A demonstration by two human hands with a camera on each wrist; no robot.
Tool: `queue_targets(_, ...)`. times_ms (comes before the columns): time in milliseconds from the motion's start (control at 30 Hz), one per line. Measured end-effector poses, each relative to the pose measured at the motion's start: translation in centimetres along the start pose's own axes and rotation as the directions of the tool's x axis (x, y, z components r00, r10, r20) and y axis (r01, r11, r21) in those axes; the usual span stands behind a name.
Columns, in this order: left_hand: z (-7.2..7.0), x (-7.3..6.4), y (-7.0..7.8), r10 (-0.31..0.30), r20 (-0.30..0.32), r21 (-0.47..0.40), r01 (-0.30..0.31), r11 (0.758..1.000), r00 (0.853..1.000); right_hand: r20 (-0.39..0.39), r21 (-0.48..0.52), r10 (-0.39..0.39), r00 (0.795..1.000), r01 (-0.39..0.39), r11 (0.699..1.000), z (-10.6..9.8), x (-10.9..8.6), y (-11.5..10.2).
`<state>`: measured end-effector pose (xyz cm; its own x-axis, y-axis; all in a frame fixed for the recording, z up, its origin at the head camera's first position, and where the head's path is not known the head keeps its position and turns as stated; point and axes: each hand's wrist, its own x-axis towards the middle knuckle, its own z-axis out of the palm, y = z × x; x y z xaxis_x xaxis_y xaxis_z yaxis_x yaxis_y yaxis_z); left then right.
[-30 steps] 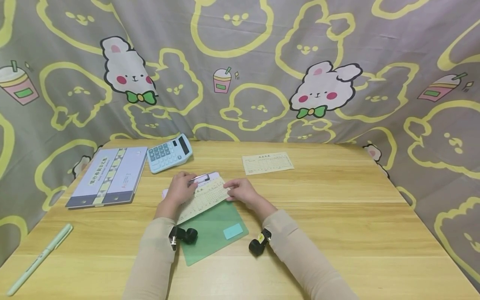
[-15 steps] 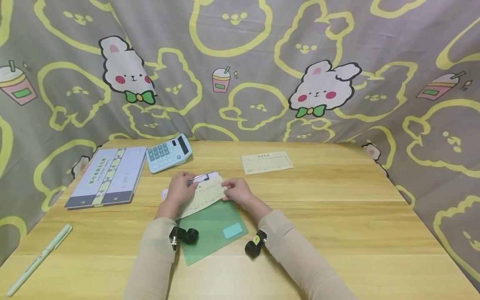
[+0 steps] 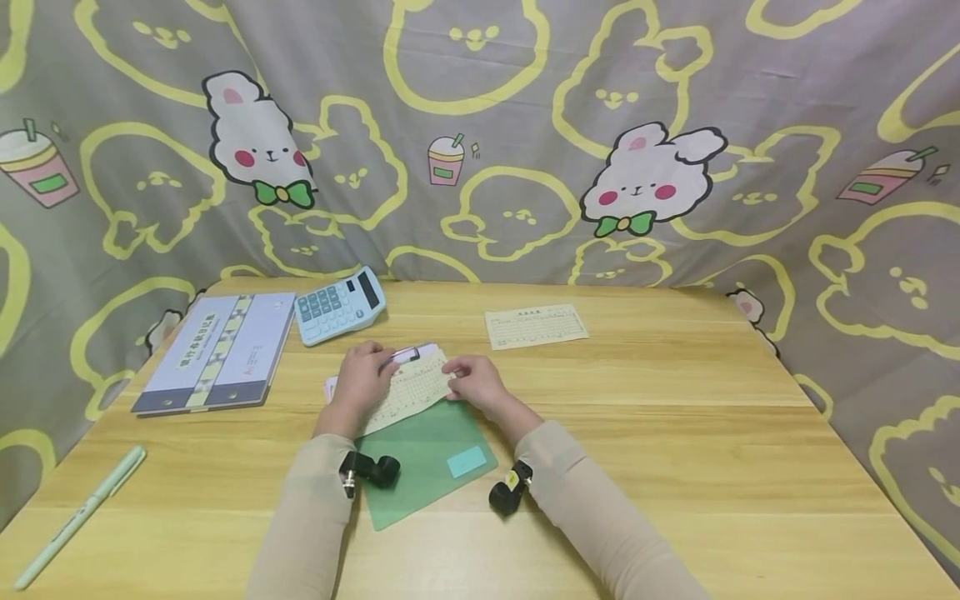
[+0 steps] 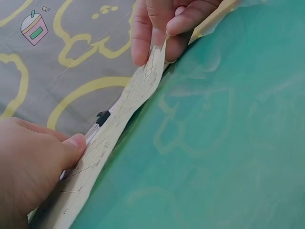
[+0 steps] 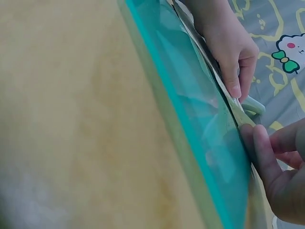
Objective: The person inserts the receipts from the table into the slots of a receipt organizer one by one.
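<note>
A translucent green clipboard (image 3: 427, 467) with a light blue label (image 3: 467, 462) lies aslant in front of me. At its far end is a clip (image 3: 406, 356) with a dark edge, beside pale purple sheets. A yellowish printed form (image 3: 411, 395) covers the upper part of the board, its near edge raised and slightly bowed. My left hand (image 3: 362, 379) grips the clip end, thumb (image 4: 75, 145) beside the clip, its other fingers partly hidden. My right hand (image 3: 480, 383) pinches the form's right edge between thumb and fingers, seen close up in the right wrist view.
Far left lies a purple-blue account book (image 3: 217, 354), with a light blue calculator (image 3: 341, 307) beside it. A pale green pen (image 3: 81, 517) rests at the near left. Another yellowish form (image 3: 536, 326) lies at the back. A patterned curtain (image 3: 480, 125) stands behind the table (image 3: 675, 467).
The yellowish form's near edge has shifted a little up the clipboard, toward the clip. My right hand has moved slightly left with it; my left hand has stayed nearly in place.
</note>
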<state>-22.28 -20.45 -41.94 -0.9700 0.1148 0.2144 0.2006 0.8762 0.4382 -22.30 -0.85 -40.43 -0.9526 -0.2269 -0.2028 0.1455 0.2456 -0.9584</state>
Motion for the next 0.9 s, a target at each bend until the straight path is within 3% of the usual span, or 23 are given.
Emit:
queue_targets(233,-0.02,0.03,0.01,0.026,-0.005,0.028,-0.026,0.999,1.0,-0.012,-0.036,0.013,1.0,-0.014,0.999,0.16,0.1,-0.09)
queue_targets(900,-0.14,0.09,0.2,0.006,-0.007,0.007,-0.006,1.0,1.0,-0.031,-0.043,0.005,1.0,-0.006,0.999,0.97,0.75,-0.72)
